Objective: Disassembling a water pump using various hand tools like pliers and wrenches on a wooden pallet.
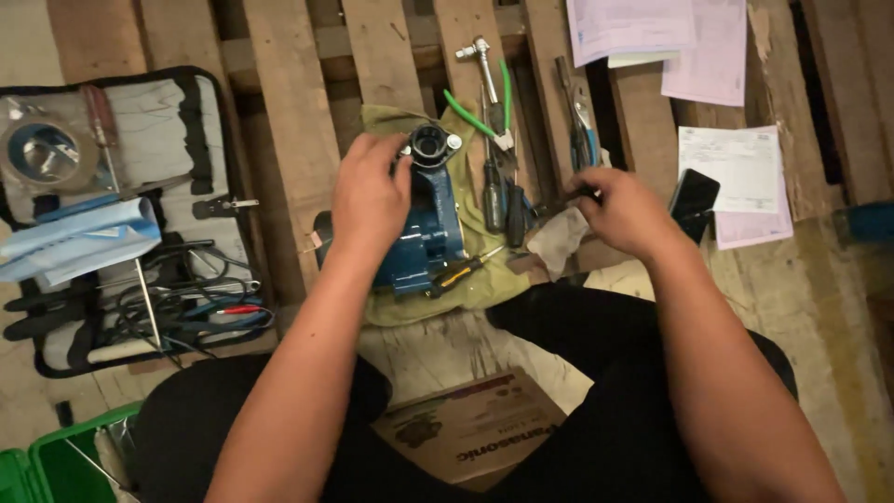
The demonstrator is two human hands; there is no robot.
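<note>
Person sitting cross-legged on a wooden pallet [279, 112], both forearms reaching forward and down.

Left hand [371, 200] is resting palm-down on the blue pump body [424, 237], wrist bent, fingers curled over its left shoulder; grip is closing loosely on the casting beside the black round port [431, 144] at the pump's top. The pump is lying on an olive cloth [484, 279] spread over the pallet slats, directly ahead of the knees.

Right hand [624, 212] is hovering right of the pump, knuckles up, fingers pinching a small dark part [587, 193]; what it is cannot be told. A pale rag [559, 240] is lying just under that hand.

Right of the pump: screwdrivers [503, 200], green-handled pliers [489, 116]. A socket wrench [480, 56] is lying beyond the pump. Well left of the pump: an open tool case [200, 121]. Far right of it: papers [736, 168] and a black phone [694, 197].
</note>
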